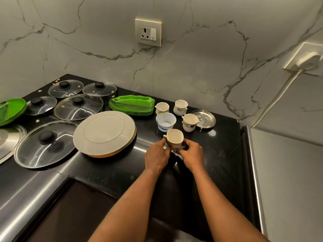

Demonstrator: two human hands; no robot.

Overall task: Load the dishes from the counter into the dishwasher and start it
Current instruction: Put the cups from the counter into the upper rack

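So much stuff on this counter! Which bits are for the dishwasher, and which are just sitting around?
Job: cup held by left hand and right hand; three more cups; green plates; white plate; glass lids.
Lying about: wall socket; white plug; perhaps plastic tub.

Grey marble-look wall (201, 58) w/ dark veins, meeting a 2nd wall at the right corner. Cream socket plate (148, 32) w/ switch on the back wall; white plug (307, 61) in the right-wall socket, white cable (272, 102) trailing down. Glossy black stone bench (218, 154) catches light reflections; plain grey panel (288, 172) to its right
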